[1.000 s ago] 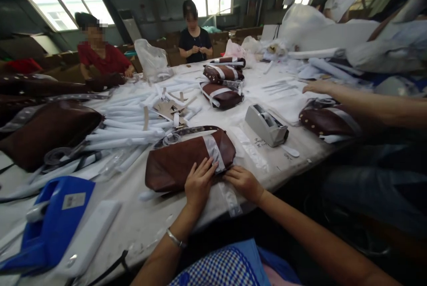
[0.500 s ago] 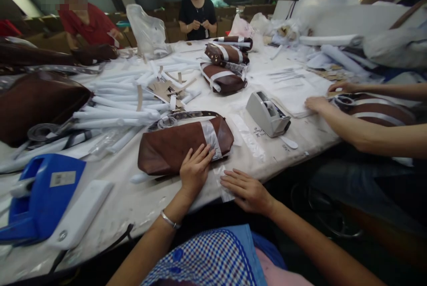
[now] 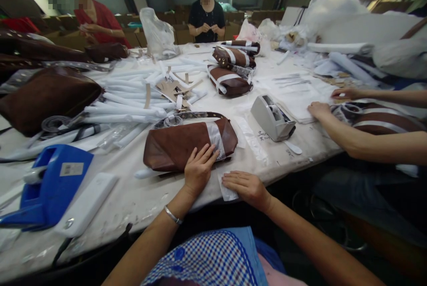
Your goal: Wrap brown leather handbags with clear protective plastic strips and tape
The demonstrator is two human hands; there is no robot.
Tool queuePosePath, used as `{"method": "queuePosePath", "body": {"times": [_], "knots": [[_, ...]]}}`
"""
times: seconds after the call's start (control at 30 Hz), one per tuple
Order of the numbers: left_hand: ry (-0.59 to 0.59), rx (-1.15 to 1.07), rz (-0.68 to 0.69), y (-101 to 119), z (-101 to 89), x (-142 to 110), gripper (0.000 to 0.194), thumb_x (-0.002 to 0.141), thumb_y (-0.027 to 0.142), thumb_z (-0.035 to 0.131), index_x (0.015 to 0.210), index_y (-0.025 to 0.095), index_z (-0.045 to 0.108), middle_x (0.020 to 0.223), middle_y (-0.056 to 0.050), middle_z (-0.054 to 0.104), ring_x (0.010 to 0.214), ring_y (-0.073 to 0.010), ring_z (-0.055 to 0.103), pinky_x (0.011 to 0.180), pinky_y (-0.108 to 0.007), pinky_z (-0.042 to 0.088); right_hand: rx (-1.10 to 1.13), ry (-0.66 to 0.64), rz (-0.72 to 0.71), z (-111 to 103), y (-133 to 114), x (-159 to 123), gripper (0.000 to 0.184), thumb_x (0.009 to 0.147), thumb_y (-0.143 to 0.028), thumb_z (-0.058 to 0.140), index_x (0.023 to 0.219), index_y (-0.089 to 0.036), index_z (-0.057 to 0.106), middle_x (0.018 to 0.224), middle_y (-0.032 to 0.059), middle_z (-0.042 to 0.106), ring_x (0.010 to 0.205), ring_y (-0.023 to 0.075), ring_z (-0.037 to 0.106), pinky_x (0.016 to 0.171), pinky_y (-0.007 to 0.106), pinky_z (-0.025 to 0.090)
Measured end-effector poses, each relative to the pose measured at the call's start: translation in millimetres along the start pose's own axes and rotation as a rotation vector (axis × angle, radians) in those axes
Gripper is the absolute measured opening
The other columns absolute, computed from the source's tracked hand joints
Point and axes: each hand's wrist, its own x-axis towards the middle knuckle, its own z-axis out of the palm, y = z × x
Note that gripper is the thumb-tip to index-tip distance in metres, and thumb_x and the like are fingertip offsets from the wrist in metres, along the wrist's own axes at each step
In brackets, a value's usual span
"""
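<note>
In front of me lies a brown leather handbag (image 3: 170, 146) on its side, with a pale shiny band (image 3: 215, 137) wrapped round its right part. My left hand (image 3: 200, 166) rests on the bag's near side, fingers stretched out and touching the edge of the band. Just right of it, my right hand (image 3: 247, 188) lies flat at the table's edge, fingers extended over a small clear plastic piece (image 3: 228, 191). Part of that plastic is hidden under the fingers. Behind the bag, its studded strap and a coiled clear-wrapped strap (image 3: 173, 120) show.
A grey tape dispenser (image 3: 271, 117) stands right of the bag; a blue dispenser (image 3: 56, 183) and white power strip (image 3: 86, 203) are at left. White paper rolls (image 3: 133, 94) and brown bags (image 3: 230, 79) lie beyond. A co-worker's hands (image 3: 320, 110) work at right; two people stand across.
The whole view has shifted slightly right and down. My hands keep nearly the same place on the bag and plastic. The person in red has drawn their hands together.
</note>
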Motion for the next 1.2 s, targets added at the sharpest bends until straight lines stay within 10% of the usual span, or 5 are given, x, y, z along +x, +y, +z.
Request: {"method": "queuePosePath", "body": {"times": [0.27, 0.67, 1.2], "knots": [[0.007, 0.088, 0.021, 2, 3.4, -3, 0.038, 0.095, 0.014, 0.052, 0.13, 0.025, 0.06, 0.128, -0.007, 0.065, 0.122, -0.0238, 0.057, 0.115, -0.05, 0.035, 0.073, 0.104, 0.225, -20, 32, 54, 0.028, 0.097, -0.017, 0.052, 0.114, -0.026, 0.071, 0.103, 0.0024, 0.077, 0.094, 0.0163, 0.072, 0.087, 0.03, 0.06], [0.115, -0.002, 0.007, 2, 8.4, -5, 0.037, 0.093, 0.004, 0.048, 0.123, 0.019, 0.063, 0.114, -0.005, 0.07, 0.109, -0.0196, 0.064, 0.11, -0.043, 0.045, 0.103, 0.113, 0.414, 15, 86, 88, 0.015, 0.091, -0.03, 0.065, 0.087, -0.025, 0.079, 0.095, 0.0039, 0.071, 0.09, 0.0183, 0.068, 0.081, 0.031, 0.058], [0.175, -0.027, -0.028, 3, 9.1, -5, 0.026, 0.094, 0.008, 0.051, 0.112, 0.019, 0.064, 0.108, -0.004, 0.072, 0.103, -0.0185, 0.067, 0.106, -0.039, 0.05, 0.463, 0.102, 0.553, -6, 74, 104, 0.027, 0.082, -0.029, 0.073, 0.109, -0.024, 0.075, 0.091, -0.0002, 0.075, 0.084, 0.0169, 0.07, 0.082, 0.029, 0.058]]}}
